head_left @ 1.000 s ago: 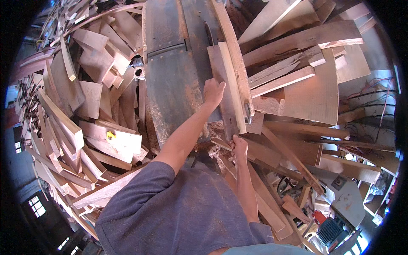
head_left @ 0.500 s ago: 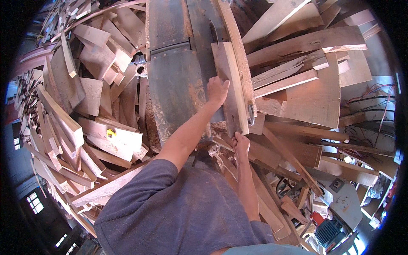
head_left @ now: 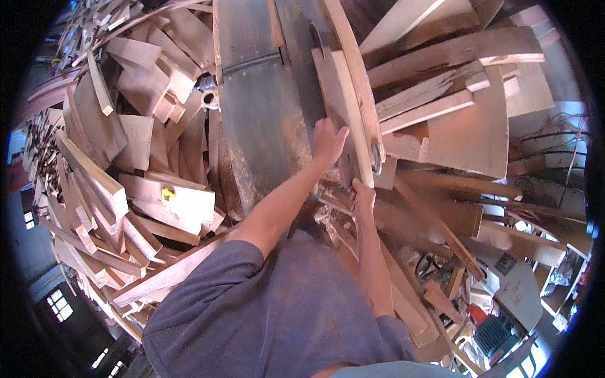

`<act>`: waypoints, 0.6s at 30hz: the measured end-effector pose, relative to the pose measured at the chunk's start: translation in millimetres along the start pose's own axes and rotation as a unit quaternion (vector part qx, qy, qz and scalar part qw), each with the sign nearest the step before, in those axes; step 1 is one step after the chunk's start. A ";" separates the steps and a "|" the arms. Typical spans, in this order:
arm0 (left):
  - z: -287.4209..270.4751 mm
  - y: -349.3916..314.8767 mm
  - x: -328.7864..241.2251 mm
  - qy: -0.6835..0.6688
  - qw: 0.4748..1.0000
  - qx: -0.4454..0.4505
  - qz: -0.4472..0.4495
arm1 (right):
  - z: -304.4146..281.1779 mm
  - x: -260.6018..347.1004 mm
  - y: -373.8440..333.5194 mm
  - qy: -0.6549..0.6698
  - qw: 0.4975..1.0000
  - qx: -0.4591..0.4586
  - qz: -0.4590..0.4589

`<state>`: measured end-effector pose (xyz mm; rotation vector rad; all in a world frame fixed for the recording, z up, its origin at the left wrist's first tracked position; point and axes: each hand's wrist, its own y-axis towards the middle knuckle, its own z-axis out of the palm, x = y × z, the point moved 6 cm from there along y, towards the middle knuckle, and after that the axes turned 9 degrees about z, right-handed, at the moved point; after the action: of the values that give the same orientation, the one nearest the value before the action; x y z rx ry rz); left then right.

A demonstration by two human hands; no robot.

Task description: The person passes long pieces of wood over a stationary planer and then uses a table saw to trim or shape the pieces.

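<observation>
A long narrow wooden board [head_left: 340,94] lies on the dark metal table of a saw [head_left: 252,120]. Its far end meets the upright curved saw blade [head_left: 319,39], and its right edge runs close along a wooden fence [head_left: 360,79]. My left hand [head_left: 330,142] presses against the board's left side near the near end, fingers curled and thumb over the top. At the near end itself, my right hand [head_left: 363,196] pinches the board between thumb and fingers. The undersides of both hands are hidden.
Offcuts [head_left: 135,82] are heaped to the left, with a small yellow object [head_left: 168,194] on one. Stacked planks [head_left: 454,53] crowd the right side. A motor [head_left: 495,334] sits at lower right, below loose cables [head_left: 561,142]. Sawdust [head_left: 328,214] covers the near table edge.
The whole view has shifted slightly. My left hand has slid back along the board, closer to my right hand. The board stays against the fence with its far end at the blade.
</observation>
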<state>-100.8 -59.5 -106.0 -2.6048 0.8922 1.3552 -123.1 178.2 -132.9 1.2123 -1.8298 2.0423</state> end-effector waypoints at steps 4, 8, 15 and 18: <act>8.1 -8.2 16.5 -0.001 0.999 0.024 -0.034 | 2.5 1.4 1.0 -0.022 0.998 0.016 0.053; 3.0 0.5 6.0 -0.017 0.999 0.032 -0.039 | 1.2 4.8 -2.2 -0.027 0.998 0.007 0.049; 0.3 9.7 11.1 -0.014 0.998 0.040 -0.041 | 8.3 12.4 -2.6 -0.032 0.998 0.008 0.054; -0.2 12.6 12.5 -0.011 0.997 0.051 -0.048 | 8.9 10.6 2.3 -0.030 0.999 0.011 0.044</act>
<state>-101.7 -75.8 -113.1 -2.5166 0.8002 1.2757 -127.5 165.6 -128.5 1.2312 -1.9269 2.0984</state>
